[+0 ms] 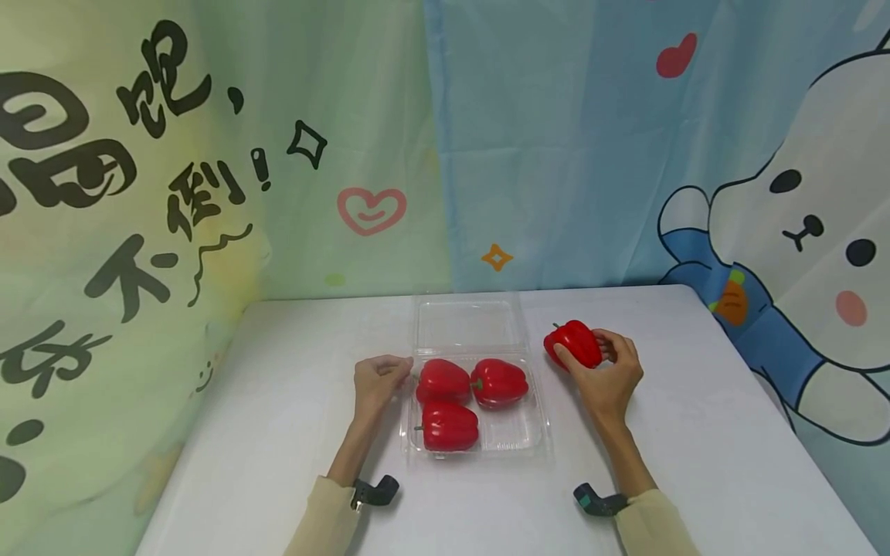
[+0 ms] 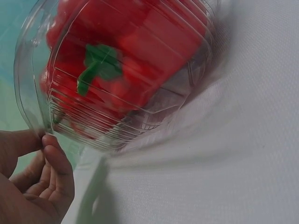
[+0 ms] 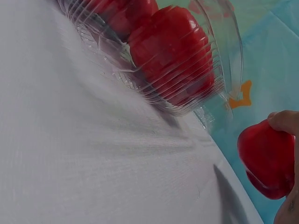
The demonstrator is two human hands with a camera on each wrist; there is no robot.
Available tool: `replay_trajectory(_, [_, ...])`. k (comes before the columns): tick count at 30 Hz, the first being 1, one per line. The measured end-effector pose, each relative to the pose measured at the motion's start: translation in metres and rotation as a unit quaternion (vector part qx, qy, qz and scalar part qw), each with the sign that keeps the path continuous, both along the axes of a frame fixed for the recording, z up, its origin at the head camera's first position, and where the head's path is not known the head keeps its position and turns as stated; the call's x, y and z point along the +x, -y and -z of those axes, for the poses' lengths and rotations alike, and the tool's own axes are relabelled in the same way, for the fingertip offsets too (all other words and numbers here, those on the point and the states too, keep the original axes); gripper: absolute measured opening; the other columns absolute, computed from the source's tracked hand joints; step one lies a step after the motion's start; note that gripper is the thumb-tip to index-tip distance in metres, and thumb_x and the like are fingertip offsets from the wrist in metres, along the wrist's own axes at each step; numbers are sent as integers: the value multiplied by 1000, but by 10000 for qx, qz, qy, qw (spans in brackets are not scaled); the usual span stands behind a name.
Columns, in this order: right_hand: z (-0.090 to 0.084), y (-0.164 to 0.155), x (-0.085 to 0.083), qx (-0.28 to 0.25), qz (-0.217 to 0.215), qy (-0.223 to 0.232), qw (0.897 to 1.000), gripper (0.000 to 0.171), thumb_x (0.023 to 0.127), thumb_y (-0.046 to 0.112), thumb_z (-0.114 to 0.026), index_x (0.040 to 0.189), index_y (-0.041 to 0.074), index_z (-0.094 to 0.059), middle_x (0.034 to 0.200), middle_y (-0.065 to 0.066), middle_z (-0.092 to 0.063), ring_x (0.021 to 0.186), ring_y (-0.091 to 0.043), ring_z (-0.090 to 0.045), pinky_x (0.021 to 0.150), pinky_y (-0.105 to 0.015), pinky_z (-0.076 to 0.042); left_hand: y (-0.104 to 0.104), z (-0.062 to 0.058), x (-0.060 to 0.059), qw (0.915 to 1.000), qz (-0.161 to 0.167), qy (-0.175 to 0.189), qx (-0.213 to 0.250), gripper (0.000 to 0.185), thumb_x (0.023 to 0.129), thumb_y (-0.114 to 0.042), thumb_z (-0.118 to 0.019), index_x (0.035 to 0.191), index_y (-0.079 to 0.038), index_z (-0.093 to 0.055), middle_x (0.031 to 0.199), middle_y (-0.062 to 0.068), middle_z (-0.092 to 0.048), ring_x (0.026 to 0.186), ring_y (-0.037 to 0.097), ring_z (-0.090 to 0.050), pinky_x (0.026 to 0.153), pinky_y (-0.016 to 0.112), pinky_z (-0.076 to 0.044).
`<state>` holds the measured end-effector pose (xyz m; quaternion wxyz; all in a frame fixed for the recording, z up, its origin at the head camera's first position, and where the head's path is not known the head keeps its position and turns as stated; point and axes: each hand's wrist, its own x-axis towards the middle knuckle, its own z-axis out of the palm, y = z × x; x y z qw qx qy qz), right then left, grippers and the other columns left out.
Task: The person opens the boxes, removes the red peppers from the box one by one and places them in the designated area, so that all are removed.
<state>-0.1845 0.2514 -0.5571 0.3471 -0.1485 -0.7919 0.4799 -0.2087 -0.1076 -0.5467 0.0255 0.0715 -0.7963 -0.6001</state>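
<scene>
three red bell peppers (image 1: 467, 400) already lie inside the clear plastic clamshell container (image 1: 531, 440), two side by side toward the back and one in front at the left, which leaves the front right corner of the tray bare. a fourth red bell pepper (image 1: 573, 343) is outside it, just to the right of the container and close above or on the table; the right hand (image 1: 606, 371) has its fingers and thumb curled round it, and the right wrist view shows the pepper (image 3: 267, 158) in that grip with a fingertip on its top. the left hand (image 1: 376, 377) is at the tray's left rim, its thumb and curled fingers pinching or pressing the edge, as the left wrist view shows close up against the ribbed plastic wall (image 2: 126, 126). the hinged lid (image 1: 467, 322) lies open behind the tray, flat on the table. judging from this, the packing looks about three quarters done, with one pepper to seat and the lid unshut. the surface is a white table (image 1: 292, 401). behind it hang printed cloth backdrops: a pale green one (image 1: 208, 154) with black characters and a pink heart, and a blue one (image 1: 556, 154) with a cartoon rabbit.
</scene>
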Motion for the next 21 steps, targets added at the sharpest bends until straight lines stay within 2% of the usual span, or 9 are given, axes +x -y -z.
replay_trajectory(17, [8, 0, -9, -278, 528, 20, 9982, 61, 84, 22, -95, 135, 3, -68, 135, -16, -69, 113, -4, -54, 91, -8, -44, -2, -1, 0, 10000, 21, 43, 65, 19, 98, -18, -80, 100, 1, -81, 91, 18, -83, 72, 13, -74, 64, 22, -55])
replay_trajectory(21, [9, 1, -14, -331, 652, 195, 9971, 61, 84, 26, -95, 136, 7, -68, 137, -13, -69, 116, -6, -55, 97, -19, -51, -3, -1, 0, 9999, -22, 85, 72, 20, 98, -19, -80, 100, 1, -81, 91, 18, -83, 72, 13, -74, 65, 22, -55])
